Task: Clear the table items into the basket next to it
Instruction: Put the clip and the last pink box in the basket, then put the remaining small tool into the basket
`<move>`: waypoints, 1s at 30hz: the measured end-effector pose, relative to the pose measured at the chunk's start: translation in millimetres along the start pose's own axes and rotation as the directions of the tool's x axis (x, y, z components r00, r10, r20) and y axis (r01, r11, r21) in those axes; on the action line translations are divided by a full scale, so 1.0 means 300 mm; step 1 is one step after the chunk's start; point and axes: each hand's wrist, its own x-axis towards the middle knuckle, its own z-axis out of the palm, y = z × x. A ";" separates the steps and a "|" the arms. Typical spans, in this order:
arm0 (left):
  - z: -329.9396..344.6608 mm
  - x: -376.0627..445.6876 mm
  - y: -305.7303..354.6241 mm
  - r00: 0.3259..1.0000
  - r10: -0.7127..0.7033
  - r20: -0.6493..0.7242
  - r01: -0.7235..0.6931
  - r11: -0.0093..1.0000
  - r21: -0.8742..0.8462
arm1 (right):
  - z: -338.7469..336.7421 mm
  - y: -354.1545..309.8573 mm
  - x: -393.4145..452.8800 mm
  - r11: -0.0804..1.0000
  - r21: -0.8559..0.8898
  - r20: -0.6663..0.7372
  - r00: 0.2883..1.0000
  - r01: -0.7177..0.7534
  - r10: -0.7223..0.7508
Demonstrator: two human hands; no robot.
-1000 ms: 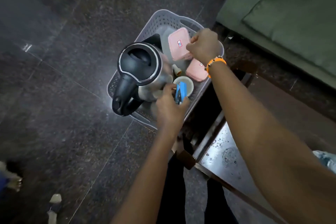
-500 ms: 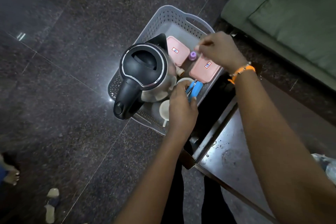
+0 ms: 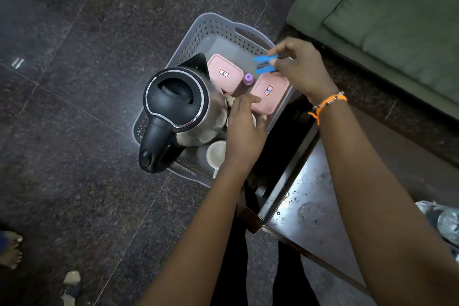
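The blue clip (image 3: 264, 64), which half a second ago sat in the left hand low beside the kettle, is now in the right hand (image 3: 296, 69), pinched between fingers and thumb and held above the far right part of the grey perforated basket (image 3: 211, 30). The left hand (image 3: 244, 129) has let go and reaches down into the basket with its fingers fairly straight and holding nothing, its fingertips near the closer pink lidded box (image 3: 269, 93) and its palm over a white cup that it mostly hides. The kettle (image 3: 178, 112), steel with a black lid and handle, stands in the left half of the basket. Beyond it lies a second pink box (image 3: 224, 73), and a small purple cap (image 3: 248, 79) sits between the two boxes. Another white cup (image 3: 215, 154) rests at the near end of the basket, just beside the left wrist. The basket stands on the dark floor next to the glossy table (image 3: 313, 208), whose corner shows under the right forearm. An orange wristband (image 3: 327, 104) circles the right wrist.
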 end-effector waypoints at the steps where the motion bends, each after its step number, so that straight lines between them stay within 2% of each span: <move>1: 0.003 0.004 -0.009 1.000 -0.010 0.024 0.009 1.000 0.024 | 0.014 -0.007 0.028 0.994 -0.097 -0.001 0.998 0.059 -0.059; 3: 0.008 0.011 -0.027 0.998 -0.031 0.059 0.027 0.998 0.063 | 0.048 -0.015 0.080 0.959 -0.252 0.047 0.991 0.134 -0.126; 6: 0.010 0.014 -0.044 0.996 -0.043 0.080 0.035 0.995 0.096 | 0.092 -0.013 0.139 0.899 -0.396 0.136 0.980 0.185 -0.142; 12: 0.009 0.017 -0.064 0.995 -0.051 0.091 0.043 0.995 0.090 | 0.125 0.022 0.178 0.833 -0.518 0.224 0.970 0.197 -0.090; 17: -0.007 0.000 -0.038 1.000 -0.021 -0.003 0.021 0.998 0.056 | 0.052 0.022 0.089 0.932 -0.346 0.024 0.994 0.110 -0.109; 20: 0.003 -0.022 0.000 0.999 0.010 -0.035 -0.009 1.000 0.026 | -0.012 0.047 -0.035 0.989 -0.137 -0.065 0.995 0.062 -0.072; 23: 0.040 -0.068 0.033 1.000 0.002 -0.031 -0.003 1.000 -0.028 | -0.055 0.108 -0.189 1.000 0.026 -0.120 0.993 0.007 -0.004; 25: 0.093 -0.125 0.047 1.000 0.010 0.015 -0.009 0.999 -0.036 | -0.080 0.180 -0.311 0.993 0.106 -0.133 0.988 -0.060 0.073; 30: 0.303 -0.319 0.047 0.966 -0.010 0.257 0.011 1.000 -0.002 | -0.150 0.417 -0.637 0.954 0.197 -0.181 0.948 -0.227 0.263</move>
